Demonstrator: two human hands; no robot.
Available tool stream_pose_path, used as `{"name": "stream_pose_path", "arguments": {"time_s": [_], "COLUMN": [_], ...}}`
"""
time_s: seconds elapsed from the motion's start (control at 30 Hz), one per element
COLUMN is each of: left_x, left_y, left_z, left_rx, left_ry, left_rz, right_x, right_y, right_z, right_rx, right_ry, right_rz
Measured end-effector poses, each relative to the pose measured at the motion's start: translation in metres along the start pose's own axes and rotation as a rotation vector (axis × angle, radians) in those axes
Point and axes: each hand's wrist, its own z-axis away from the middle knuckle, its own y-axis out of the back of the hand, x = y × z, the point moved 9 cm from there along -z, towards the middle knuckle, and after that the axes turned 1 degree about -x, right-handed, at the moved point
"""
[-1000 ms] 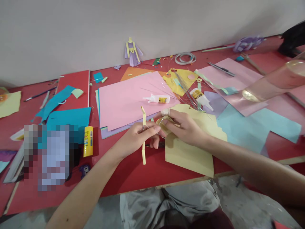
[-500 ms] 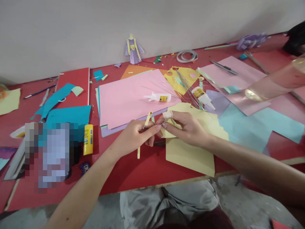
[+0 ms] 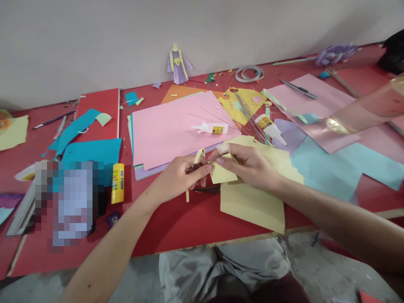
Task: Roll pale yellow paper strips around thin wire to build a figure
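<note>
My left hand (image 3: 179, 176) pinches a narrow pale yellow paper strip (image 3: 198, 158) that pokes out above and below its fingers. My right hand (image 3: 249, 166), with a bandage on the forefinger, meets it fingertip to fingertip and grips a small pale yellow paper piece (image 3: 221, 173). Both hands hover just above the red table (image 3: 189, 223), next to a larger pale yellow sheet (image 3: 252, 206). A dark tool, perhaps scissors (image 3: 206, 190), lies under the hands, mostly hidden.
A pink paper stack (image 3: 170, 128) bears a small glue bottle (image 3: 212, 128). A second glue bottle (image 3: 269, 127) and thin wires (image 3: 249, 115) lie behind. A yellow glue stick (image 3: 117, 183), teal sheets (image 3: 91, 153), a paper doll (image 3: 177, 63) at the wall and tape rings (image 3: 249, 73) are around.
The yellow strip has tilted and slid down in my left hand, showing less above the fingers. My right hand now holds a small yellow paper piece against it.
</note>
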Motion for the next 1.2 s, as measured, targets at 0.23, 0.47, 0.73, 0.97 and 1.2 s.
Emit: {"name": "stream_pose_path", "arguments": {"time_s": [0.23,0.47,0.73,0.97,1.2], "left_x": [0.0,0.004,0.002,0.003,-0.003], "left_y": [0.002,0.004,0.009,0.004,-0.003], "left_z": [-0.001,-0.001,-0.001,-0.001,-0.002], "left_rx": [0.022,0.043,0.096,0.034,-0.045], "left_ry": [-0.022,-0.032,-0.029,-0.029,0.003], "left_rz": [0.021,0.0,-0.051,-0.023,0.06], "right_x": [0.003,0.006,0.007,0.007,0.006], "right_y": [0.0,-0.001,-0.001,-0.001,0.0], "right_z": [-0.002,-0.003,-0.003,-0.003,-0.002], "right_rx": [-0.041,-0.057,-0.043,-0.04,-0.035], "right_ry": [-0.07,-0.075,-0.084,-0.101,-0.076], "right_rz": [-0.088,-0.162,-0.163,-0.138,-0.114]}}
